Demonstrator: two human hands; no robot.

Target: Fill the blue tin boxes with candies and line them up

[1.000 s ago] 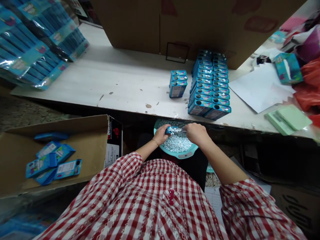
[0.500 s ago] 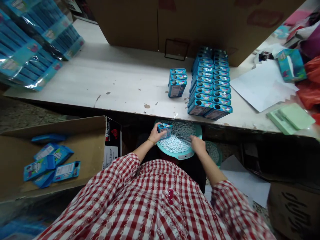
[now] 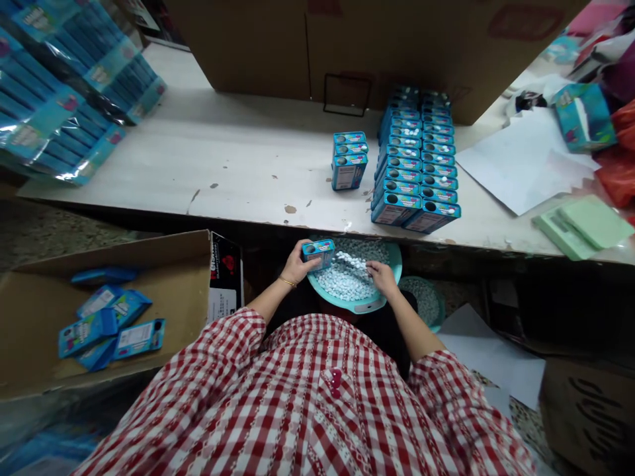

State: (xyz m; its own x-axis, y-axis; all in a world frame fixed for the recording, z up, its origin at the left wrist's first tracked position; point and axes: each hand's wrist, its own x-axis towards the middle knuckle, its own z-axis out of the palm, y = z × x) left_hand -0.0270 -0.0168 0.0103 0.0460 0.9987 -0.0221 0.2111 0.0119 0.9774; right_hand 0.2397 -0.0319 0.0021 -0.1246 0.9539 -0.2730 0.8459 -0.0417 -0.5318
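Observation:
My left hand is closed around a small blue candy box, upright, with a dark round opening on its top. My right hand grips the handle of a metal scoop, whose bowl is heaped with small white candies. The scoop's tip is close to the box, over the turquoise basin. Loose white pellet-like candies fill that basin, which sits at my lap below the table edge.
On the white table stand a short row of blue boxes and a long double row. Wrapped packs lie left. An open carton holds several blue packs. A second basin sits lower right.
My right hand has raised the scoop out of the candies, now loaded, toward the box. My left hand has shifted slightly left and up with the box.

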